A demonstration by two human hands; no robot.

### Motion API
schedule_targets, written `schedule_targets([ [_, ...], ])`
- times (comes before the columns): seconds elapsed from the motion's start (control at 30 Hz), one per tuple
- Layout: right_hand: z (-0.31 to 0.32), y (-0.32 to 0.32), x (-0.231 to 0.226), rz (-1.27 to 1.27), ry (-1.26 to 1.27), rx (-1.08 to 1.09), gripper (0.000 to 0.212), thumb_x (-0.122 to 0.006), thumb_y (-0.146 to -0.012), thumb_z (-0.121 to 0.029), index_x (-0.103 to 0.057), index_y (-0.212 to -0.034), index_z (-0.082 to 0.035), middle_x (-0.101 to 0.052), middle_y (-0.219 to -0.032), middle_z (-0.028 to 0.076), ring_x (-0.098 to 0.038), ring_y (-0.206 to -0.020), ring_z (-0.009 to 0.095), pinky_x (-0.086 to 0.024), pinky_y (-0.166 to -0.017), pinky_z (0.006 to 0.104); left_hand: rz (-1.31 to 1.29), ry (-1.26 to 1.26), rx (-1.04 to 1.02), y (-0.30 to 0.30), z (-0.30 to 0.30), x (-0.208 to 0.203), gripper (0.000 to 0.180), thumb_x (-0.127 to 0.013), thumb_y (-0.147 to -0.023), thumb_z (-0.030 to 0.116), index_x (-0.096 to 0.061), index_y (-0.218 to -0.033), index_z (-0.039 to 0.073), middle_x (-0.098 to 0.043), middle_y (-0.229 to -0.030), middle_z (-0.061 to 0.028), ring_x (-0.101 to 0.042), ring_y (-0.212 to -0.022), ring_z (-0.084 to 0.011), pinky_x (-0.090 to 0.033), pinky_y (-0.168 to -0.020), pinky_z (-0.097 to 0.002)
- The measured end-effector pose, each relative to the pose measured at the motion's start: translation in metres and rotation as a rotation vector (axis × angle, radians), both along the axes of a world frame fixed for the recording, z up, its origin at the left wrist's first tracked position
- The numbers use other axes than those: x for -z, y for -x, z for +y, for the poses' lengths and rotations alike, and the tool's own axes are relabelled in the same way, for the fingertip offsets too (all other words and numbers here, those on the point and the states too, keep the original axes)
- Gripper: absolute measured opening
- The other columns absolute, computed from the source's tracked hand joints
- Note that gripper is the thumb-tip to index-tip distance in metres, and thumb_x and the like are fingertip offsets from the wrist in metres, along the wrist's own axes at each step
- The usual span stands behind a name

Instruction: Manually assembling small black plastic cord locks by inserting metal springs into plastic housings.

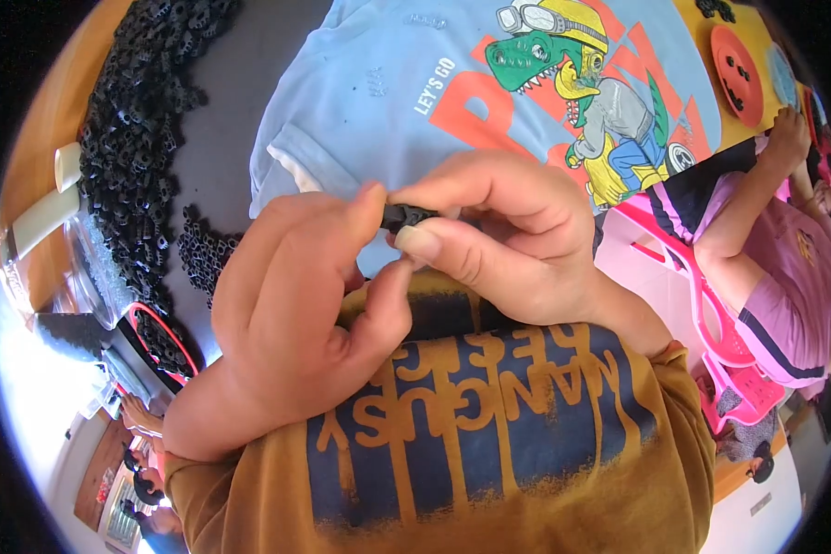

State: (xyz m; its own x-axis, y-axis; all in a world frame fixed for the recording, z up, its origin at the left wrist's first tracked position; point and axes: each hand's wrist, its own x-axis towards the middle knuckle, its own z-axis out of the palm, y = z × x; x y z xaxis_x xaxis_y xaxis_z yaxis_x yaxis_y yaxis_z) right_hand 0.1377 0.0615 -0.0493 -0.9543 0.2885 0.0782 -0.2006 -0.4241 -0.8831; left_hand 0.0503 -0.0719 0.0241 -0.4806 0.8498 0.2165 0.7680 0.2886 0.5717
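I look down from the head camera at two bare hands meeting over the lap, around one small black piece (406,218). The piece lies between the hands, partly covered by the fingers. My right hand (526,226) pinches it: the index finger curls along the upper side, and the thumb presses from below, its nail facing me. My left hand (305,286) comes in from the other side, index fingertip against the piece's left end, thumb tip lower down, just beside the right thumb. I cannot tell whether the left fingers grip the piece or only steady it.

Beyond the hands, a light blue shirt (337,102) with a green dinosaur print is spread on the grey worktop (240,78). To its left a long pile (138,148) of similar black pieces runs along the worktop, with a smaller heap (205,251) nearer the left hand. At upper right, an orange-red plate (751,69) holds a few black pieces. A co-worker (771,249) in purple sits at the right, near a pink chair (711,323).
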Motion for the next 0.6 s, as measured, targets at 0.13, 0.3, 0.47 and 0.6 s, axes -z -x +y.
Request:
schedule_targets([
  [0.13, 0.002, 0.0, -0.001, -0.002, -0.01, -0.007, 0.006, -0.061, -0.085, 0.0, -0.063, -0.09, 0.001, -0.063, -0.075, 0.002, -0.057, -0.068, 0.004, -0.044, -0.056, 0.0188, 0.117, -0.04, 0.037, 0.0, 0.0, 0.01, 0.038, -0.072, -0.063, -0.003, -0.06, -0.099, -0.003, -0.06, -0.077, -0.0101, -0.057, -0.062, -0.0218, -0.047, -0.05, -0.0287],
  [0.3, 0.003, -0.001, -0.003, 0.003, 0.085, -0.013, 0.007, -0.06, -0.085, 0.001, -0.063, -0.092, 0.003, -0.064, -0.078, 0.003, -0.06, -0.071, 0.004, -0.046, -0.058, 0.0182, 0.145, -0.051, 0.052, 0.001, 0.004, 0.013, 0.042, -0.07, -0.064, -0.005, -0.058, -0.105, -0.003, -0.059, -0.079, -0.0095, -0.054, -0.061, -0.0183, -0.046, -0.055, -0.027],
  [0.47, 0.004, 0.0, -0.004, -0.016, 0.113, -0.019, 0.009, -0.06, -0.086, -0.001, -0.063, -0.093, 0.003, -0.064, -0.079, 0.003, -0.06, -0.072, 0.005, -0.046, -0.059, 0.0186, 0.149, -0.047, 0.034, 0.004, 0.008, 0.011, 0.039, -0.073, -0.066, -0.002, -0.059, -0.102, -0.002, -0.06, -0.08, -0.0091, -0.056, -0.062, -0.019, -0.046, -0.052, -0.0262],
  [0.6, 0.007, -0.003, -0.003, -0.016, 0.057, -0.064, 0.012, -0.058, -0.088, -0.004, -0.063, -0.097, 0.004, -0.065, -0.082, 0.004, -0.06, -0.074, 0.006, -0.047, -0.063, 0.02, 0.204, -0.129, 0.017, 0.002, 0.007, 0.018, 0.041, -0.075, -0.066, 0.0, -0.058, -0.104, -0.002, -0.061, -0.082, -0.0087, -0.056, -0.062, -0.0176, -0.045, -0.053, -0.0254],
])
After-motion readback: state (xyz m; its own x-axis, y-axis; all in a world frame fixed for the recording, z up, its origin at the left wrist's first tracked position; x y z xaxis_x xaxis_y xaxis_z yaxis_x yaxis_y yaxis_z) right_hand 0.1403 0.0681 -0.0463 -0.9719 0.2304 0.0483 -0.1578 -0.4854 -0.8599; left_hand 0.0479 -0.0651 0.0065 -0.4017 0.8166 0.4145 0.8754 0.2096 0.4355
